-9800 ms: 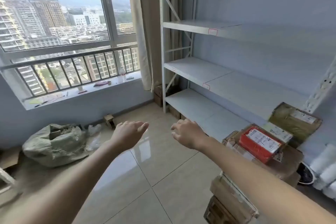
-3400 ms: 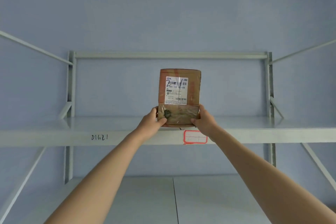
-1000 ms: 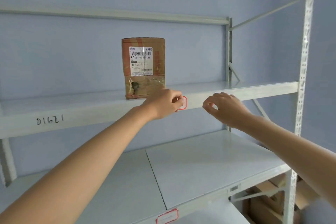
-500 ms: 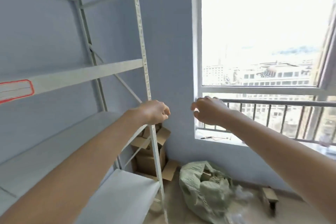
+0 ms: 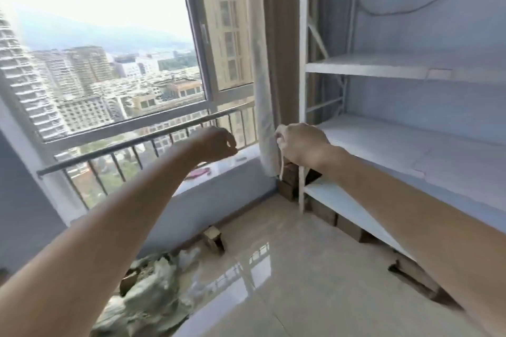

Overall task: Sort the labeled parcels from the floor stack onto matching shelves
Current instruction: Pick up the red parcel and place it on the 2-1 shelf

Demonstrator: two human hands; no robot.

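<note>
Head view: both arms reach forward at chest height, in front of the window (image 5: 109, 68). The left hand (image 5: 216, 143) hangs with fingers loosely curled, holding nothing. The right hand (image 5: 301, 145), just right of the curtain (image 5: 264, 117), is also loosely curled and empty. The shelves (image 5: 397, 139) stand right of the window. No labeled parcel shows clearly; brown boxes (image 5: 342, 223) sit under the lowest shelf. A green bag (image 5: 153, 290) lies below the window.
</note>
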